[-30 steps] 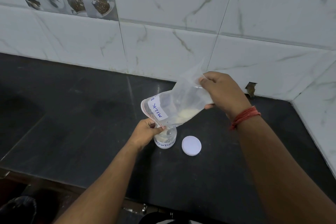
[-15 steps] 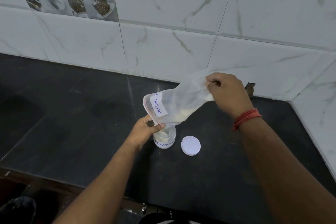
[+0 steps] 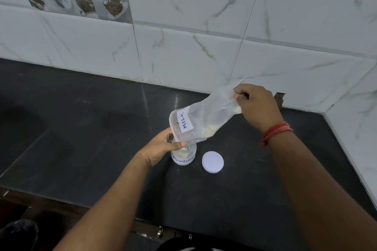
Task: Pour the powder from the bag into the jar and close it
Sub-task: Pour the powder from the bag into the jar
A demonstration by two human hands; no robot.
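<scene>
A clear zip bag [image 3: 206, 116] labelled "MILK" is tilted mouth-down over a small clear jar [image 3: 184, 156] marked "POWDER" on the black counter. Pale powder lies low in the bag near the mouth, and some sits in the jar. My right hand [image 3: 256, 106] pinches the bag's raised bottom corner. My left hand [image 3: 163, 146] holds the bag's mouth at the jar's rim and hides part of the jar. The jar's white round lid [image 3: 212, 162] lies flat on the counter just right of the jar.
The black counter [image 3: 91, 138] meets a white marble-tiled wall [image 3: 183, 51] behind and a tiled side wall [image 3: 355, 128] on the right. The counter's front edge [image 3: 61, 199] runs near my forearms. A dark object [image 3: 18, 234] sits below at lower left.
My right hand has lifted the bag's bottom corner and shifted it to the right, stretching the bag out. The powder has slid toward the mouth. My left hand and the jar stayed put.
</scene>
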